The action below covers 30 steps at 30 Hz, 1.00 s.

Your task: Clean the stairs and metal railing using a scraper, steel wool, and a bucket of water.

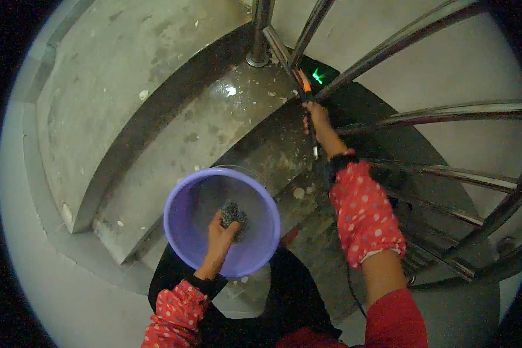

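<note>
Inside a purple plastic bucket [172,213], my left hand [222,232] grips a grey metal-wire scouring pad [232,212]. The bucket has a thin wire handle and stands before me, between my knees. My right hand [319,118] is closed around the sloping lower rail [280,48] of a stainless-steel stair railing. An orange patch shows on the metal just beyond the fingers; whether it is a reflection or an object, I cannot tell. Spotted red sleeve covers are on both forearms.
Curved concrete steps [191,126] fan out to the left, wet and stained in places. Shiny balusters [387,43] spread to the right, and a steel post [259,39] rises at the top. A green light spot glows on the dark step edge. A thin dark cable [351,287] hangs below my right arm.
</note>
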Available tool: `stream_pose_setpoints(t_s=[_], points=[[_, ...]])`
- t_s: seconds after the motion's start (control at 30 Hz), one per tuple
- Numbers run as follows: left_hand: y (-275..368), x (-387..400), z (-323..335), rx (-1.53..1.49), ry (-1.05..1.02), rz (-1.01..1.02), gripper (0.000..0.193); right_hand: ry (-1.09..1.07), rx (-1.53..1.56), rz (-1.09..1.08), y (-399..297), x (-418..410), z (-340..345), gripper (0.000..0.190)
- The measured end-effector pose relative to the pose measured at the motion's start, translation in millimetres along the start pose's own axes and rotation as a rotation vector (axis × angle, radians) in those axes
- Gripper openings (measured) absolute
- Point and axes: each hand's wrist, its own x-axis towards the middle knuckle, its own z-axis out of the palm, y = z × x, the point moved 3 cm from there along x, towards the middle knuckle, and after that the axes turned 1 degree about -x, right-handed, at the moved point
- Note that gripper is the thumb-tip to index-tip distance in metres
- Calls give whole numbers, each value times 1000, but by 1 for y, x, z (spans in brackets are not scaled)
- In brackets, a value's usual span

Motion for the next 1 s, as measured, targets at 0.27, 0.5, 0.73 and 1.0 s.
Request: stream_pose_setpoints(t_s=[0.27,0.5,0.73,1.0], points=[[4,8,5,17,-24,6,34,326,-529,-327,83,20,-26,35],[-15,16,-21,16,101,12,34,199,-615,-402,84,-21,-4,39],[-8,21,-26,49,126,10,36,276,-652,-362,138,-71,-2,47],[-3,23,-24,-64,11,-36,36,353,-819,-591,99,-51,-14,37]])
